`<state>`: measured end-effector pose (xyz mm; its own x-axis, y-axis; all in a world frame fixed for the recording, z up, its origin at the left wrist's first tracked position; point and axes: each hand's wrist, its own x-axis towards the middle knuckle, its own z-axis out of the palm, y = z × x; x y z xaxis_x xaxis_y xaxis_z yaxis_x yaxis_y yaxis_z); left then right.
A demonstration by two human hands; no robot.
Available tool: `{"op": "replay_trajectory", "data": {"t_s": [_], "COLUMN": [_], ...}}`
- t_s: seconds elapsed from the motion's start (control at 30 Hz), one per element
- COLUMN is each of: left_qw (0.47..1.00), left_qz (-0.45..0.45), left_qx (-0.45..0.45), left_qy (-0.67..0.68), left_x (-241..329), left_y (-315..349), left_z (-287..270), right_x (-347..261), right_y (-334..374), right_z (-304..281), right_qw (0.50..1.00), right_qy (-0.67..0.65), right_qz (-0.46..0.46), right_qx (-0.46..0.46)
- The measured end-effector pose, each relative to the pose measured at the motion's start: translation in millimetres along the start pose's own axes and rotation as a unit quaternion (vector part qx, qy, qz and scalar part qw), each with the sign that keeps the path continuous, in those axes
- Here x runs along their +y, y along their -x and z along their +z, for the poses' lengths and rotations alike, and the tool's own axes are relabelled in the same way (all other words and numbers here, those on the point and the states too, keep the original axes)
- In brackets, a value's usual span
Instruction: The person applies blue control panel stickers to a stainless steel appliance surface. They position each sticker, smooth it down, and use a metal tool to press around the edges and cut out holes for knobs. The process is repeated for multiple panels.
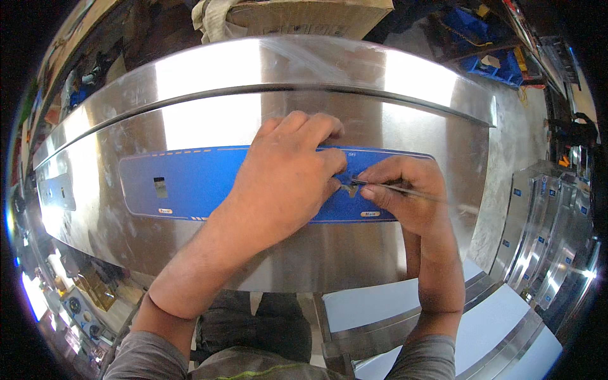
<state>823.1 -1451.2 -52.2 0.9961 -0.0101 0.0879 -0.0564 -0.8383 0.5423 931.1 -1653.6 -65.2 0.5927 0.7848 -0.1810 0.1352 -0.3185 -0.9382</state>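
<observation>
A long blue label panel [196, 183] with rounded ends lies on a shiny sheet-metal surface [304, 259]. It has a rectangular cutout [159, 187] at its left and a ragged-looking opening [350, 189] toward its right. My left hand [288, 171] rests over the panel's middle, fingers curled and the thumb side at that right opening; whatever its fingertips pinch is hidden. Between thumb and fingers, my right hand [402, 190] grips a thin metal tool [405, 191], its tip at the same opening. The tool's exact kind does not show.
Beyond the sheet metal stands a cardboard box [304, 18] with a cloth. Blue bins [494, 66] are at the far right. Several metal units [532, 228] stand on the floor to the right. White-topped panels [373, 307] lie near my right arm; a smaller blue label [58, 192] is at far left.
</observation>
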Motion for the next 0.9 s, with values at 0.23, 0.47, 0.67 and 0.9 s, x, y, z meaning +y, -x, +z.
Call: {"op": "replay_trajectory", "data": {"t_s": [0.23, 0.47, 0.67, 0.9], "left_qw": [1.0, 1.0, 0.999, 0.999], "left_qz": [0.004, 0.005, 0.004, 0.004], "left_qx": [0.004, 0.003, 0.005, -0.008], "left_qy": [-0.004, -0.023, -0.038, -0.045], "left_x": [1.2, 1.2, 3.4, 5.5], "left_y": [0.6, 1.6, 1.7, 1.0], "left_z": [1.0, 2.4, 3.8, 2.3], "right_x": [-19.8, -28.9, -18.8, -11.7], "right_y": [-30.1, -46.1, -46.9, -47.9], "right_z": [-12.2, -15.8, -13.8, -9.1], "right_qw": [0.987, 0.979, 0.973, 0.965], "right_qy": [0.1, 0.109, 0.15, 0.137], "right_qz": [0.061, 0.049, -0.054, -0.124], "right_qx": [-0.106, -0.165, -0.166, -0.184]}}
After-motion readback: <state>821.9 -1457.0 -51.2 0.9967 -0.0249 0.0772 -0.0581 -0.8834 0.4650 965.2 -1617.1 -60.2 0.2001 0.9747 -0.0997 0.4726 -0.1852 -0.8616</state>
